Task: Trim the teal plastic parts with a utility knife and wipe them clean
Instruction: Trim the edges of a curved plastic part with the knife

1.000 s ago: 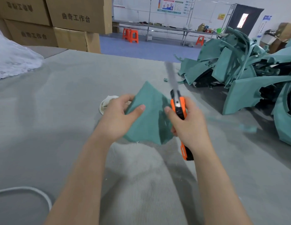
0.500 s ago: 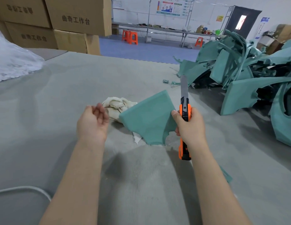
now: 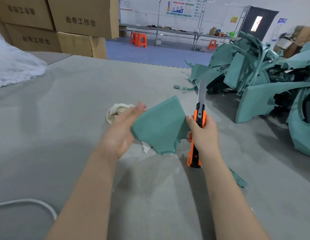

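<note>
A flat teal plastic part [image 3: 159,125] with a jagged lower edge is held up over the grey felt table [image 3: 64,122]. My right hand [image 3: 205,137] grips an orange utility knife [image 3: 199,118], its long blade pointing up and away, and the same hand's thumb and fingers hold the part's right edge. My left hand [image 3: 121,132] is flat, palm up and blurred, at the part's left edge. A crumpled white cloth [image 3: 116,110] lies on the table just behind the left hand.
A big heap of teal plastic parts [image 3: 263,80] fills the right side of the table. A teal offcut [image 3: 239,179] lies by my right forearm. Cardboard boxes [image 3: 78,19] and a clear plastic bag [image 3: 12,63] stand at the back left; a white cable [image 3: 29,201] loops at the lower left.
My left hand let go of the part, pulled back curled, and has now come back flat to its left edge. The right hand kept the knife and the part, which sits lower now.
</note>
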A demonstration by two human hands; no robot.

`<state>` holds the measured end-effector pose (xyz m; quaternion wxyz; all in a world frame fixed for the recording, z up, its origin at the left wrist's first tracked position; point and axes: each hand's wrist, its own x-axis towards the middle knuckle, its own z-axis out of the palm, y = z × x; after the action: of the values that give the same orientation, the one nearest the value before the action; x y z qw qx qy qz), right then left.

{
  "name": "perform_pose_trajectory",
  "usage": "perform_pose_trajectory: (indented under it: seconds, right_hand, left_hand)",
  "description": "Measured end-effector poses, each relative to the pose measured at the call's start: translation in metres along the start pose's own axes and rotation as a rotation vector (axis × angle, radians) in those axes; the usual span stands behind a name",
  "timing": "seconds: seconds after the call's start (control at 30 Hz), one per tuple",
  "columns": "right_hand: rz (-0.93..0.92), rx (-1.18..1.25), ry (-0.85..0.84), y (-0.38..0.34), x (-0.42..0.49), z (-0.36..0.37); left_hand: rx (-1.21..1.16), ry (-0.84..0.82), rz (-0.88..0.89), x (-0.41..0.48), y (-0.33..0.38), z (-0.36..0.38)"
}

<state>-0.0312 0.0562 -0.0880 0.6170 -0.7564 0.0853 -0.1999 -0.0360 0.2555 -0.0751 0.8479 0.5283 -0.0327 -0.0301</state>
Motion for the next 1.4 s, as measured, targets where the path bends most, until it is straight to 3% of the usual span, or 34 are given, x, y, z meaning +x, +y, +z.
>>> perform_pose_trajectory:
  seconds: [0.27, 0.37, 0.5, 0.63, 0.8, 1.1, 1.27, 1.4]
  right_hand:
    - [-0.013, 0.072, 0.102, -0.001, 0.002, -0.002]
    - [0.019, 0.130, 0.119, 0.000, 0.004, -0.004]
    - [0.026, 0.147, 0.110, 0.000, 0.003, -0.004]
    - [-0.034, 0.052, 0.125, -0.007, -0.001, -0.003]
    - [-0.120, 0.163, -0.030, -0.027, -0.018, 0.000]
    - [-0.266, 0.127, -0.075, -0.039, -0.031, -0.001]
    - [-0.235, 0.157, 0.004, -0.040, -0.030, -0.003]
    - [-0.194, 0.154, -0.016, -0.039, -0.029, -0.001]
  left_hand:
    - [0.004, -0.389, -0.185, -0.002, -0.016, -0.010]
    - [0.214, -0.439, -0.208, -0.006, -0.020, -0.007]
    - [0.383, -0.270, -0.094, -0.007, -0.022, 0.007]
    - [0.503, 0.040, 0.235, -0.005, -0.016, 0.015]
    - [0.770, 0.131, 0.583, -0.009, -0.005, 0.018]
    - [0.808, 0.076, 0.680, -0.015, -0.003, 0.025]
    - [0.799, 0.305, 0.891, -0.016, 0.002, 0.022]
    - [0.885, 0.257, 0.778, -0.012, -0.002, 0.019]
